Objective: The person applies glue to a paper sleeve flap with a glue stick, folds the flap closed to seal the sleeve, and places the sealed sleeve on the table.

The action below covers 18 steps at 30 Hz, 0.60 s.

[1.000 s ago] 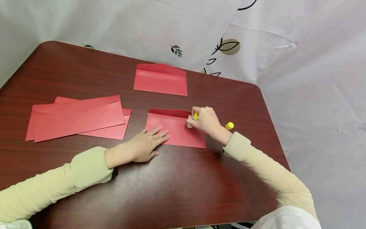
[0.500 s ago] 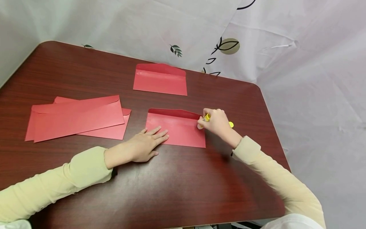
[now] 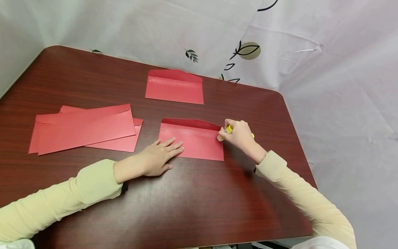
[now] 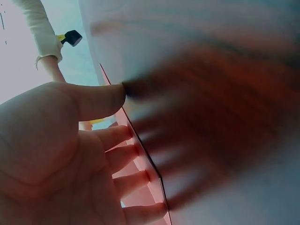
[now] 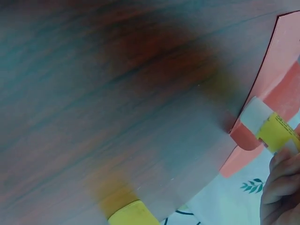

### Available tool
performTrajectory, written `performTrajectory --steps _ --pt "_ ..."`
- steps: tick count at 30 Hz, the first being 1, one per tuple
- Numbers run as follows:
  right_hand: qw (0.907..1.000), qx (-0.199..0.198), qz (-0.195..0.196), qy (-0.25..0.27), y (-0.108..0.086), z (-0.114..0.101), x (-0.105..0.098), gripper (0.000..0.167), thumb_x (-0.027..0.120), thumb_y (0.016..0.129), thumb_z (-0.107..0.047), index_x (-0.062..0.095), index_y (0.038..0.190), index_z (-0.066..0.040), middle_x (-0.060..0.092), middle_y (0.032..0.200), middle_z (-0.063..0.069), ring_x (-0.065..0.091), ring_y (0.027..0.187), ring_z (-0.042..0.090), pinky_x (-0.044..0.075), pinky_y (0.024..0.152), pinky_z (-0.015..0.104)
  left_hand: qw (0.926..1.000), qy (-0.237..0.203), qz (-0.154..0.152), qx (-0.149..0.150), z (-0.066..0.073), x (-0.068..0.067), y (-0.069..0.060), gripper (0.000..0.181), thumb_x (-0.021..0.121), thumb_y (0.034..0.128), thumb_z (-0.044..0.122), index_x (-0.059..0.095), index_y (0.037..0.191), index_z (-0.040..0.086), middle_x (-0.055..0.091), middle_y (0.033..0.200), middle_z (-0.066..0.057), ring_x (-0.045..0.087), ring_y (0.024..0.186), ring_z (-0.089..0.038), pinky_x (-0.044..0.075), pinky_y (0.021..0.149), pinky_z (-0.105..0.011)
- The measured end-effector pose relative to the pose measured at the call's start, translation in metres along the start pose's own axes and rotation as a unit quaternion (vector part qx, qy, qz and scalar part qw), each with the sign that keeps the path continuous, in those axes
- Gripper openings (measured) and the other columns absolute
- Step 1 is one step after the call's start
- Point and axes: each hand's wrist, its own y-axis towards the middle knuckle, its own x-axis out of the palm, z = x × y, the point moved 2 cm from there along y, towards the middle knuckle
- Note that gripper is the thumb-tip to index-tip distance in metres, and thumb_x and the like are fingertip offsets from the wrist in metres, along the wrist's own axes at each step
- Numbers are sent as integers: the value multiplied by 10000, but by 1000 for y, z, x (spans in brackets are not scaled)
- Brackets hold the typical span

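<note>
A red envelope (image 3: 199,145) lies with its flap raised on the far side. My left hand (image 3: 155,159) rests on its lower left part, fingers spread; the left wrist view shows those fingertips (image 4: 140,176) over the envelope's edge. At the right end, my right hand (image 3: 240,136) grips a yellow glue stick (image 3: 229,129). The glue stick's white end (image 5: 256,115) touches the envelope near its right edge, just below the flap fold, in the right wrist view. Its yellow cap (image 5: 133,214) stands on the table, mostly hidden behind the right hand in the head view.
Overlapping red envelopes (image 3: 85,129) lie to the left. Another red envelope (image 3: 174,90) with its flap up lies near the back edge of the brown table (image 3: 192,200). A white patterned sheet (image 3: 140,31) hangs behind the table.
My right hand has moved the glue stick rightward along the envelope to its right end, slowing lately. The cap has become mostly hidden behind the hand. The left hand stays put.
</note>
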Motion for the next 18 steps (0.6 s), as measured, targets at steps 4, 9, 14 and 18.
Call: performTrajectory --steps 4,9,14,18 --pt "9999 36 -103 79 -3 2 0 200 688 846 -249 577 726 -135 571 530 11 467 459 134 384 424 227 10000 39 5 25 -1 -1 1 595 603 932 255 393 1470 111 326 1562 -82 249 1456 -342 282 1099 -625" --pt "9971 164 -577 475 -6 7 -7 226 726 851 -295 586 815 -121 632 625 17 480 496 137 413 465 238 9999 139 4 58 -2 -3 2 599 621 922 270 411 1462 122 348 1552 -72 277 1447 -336 310 1094 -603" --pt "9856 422 -1337 943 -5 15 -18 218 739 843 -313 596 880 -153 682 748 5 572 552 161 495 536 276 9996 211 111 138 -3 -7 3 575 650 902 253 464 1430 124 411 1515 -77 342 1416 -334 361 1058 -590" --pt "9767 792 -1283 1526 -1 21 -26 236 739 837 -328 611 905 -142 678 751 55 623 548 270 509 503 301 9994 206 181 220 -3 -12 6 531 655 898 246 511 1394 124 472 1468 -87 396 1379 -332 394 1016 -603"
